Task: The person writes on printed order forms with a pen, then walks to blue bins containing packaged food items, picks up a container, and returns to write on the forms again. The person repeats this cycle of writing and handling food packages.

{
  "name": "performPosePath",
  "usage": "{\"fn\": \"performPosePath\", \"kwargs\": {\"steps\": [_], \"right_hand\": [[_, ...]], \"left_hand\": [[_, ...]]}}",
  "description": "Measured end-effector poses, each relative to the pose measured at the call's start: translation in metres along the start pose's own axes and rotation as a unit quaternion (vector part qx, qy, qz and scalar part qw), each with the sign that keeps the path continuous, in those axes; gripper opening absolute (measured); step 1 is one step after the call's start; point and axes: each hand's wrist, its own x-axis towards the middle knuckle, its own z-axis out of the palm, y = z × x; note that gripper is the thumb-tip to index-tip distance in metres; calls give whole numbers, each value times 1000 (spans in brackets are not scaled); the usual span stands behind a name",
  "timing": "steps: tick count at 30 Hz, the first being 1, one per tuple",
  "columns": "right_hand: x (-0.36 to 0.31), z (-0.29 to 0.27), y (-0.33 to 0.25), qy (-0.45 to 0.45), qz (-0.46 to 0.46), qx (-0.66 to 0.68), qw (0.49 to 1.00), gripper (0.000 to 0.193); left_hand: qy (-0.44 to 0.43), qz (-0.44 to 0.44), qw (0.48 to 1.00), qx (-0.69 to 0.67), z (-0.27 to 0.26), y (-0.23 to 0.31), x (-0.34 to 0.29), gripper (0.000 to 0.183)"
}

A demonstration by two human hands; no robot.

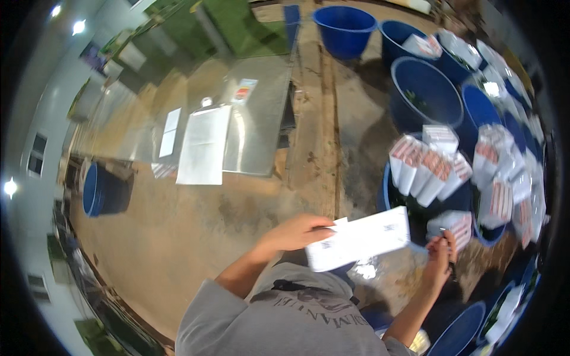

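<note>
My left hand (303, 232) is closed on the left end of a long white paper sheet (362, 238) with small printed marks, held flat in front of me. My right hand (440, 261) is closed around a thin dark pen-like stick, its ends showing above and below the fingers. Just beyond the right hand, a wrapped bundle (451, 227) in white and reddish striped paper sits low among the buckets. Farther out, several similar wrapped bundles (424, 172) stand in a blue bucket (387, 191) with dark green leaves.
More blue buckets (425, 89) line the right side, some with wrapped bundles (497, 160). A metal table (255, 139) at the far left bears a white paper pad (205, 145), cards (170, 132) and a coloured slip (244, 91). Another blue bucket (98, 188) stands on the floor.
</note>
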Motion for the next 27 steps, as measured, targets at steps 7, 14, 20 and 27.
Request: {"fn": "performPosePath", "kwargs": {"steps": [7,14,20,27], "right_hand": [[-16,235,50,-334,55,-35,940,40],[-94,459,136,-288,121,-51,948,27],[-129,562,142,-257,113,-112,953,18],[-96,639,171,-238,84,-40,967,15]], "left_hand": [[304,-85,941,-120,-91,-90,-201,22],[384,-202,884,-173,-226,-202,-296,20],[321,-188,910,-183,-350,-218,-316,21],[180,-132,975,10,-445,-220,-259,11]]}}
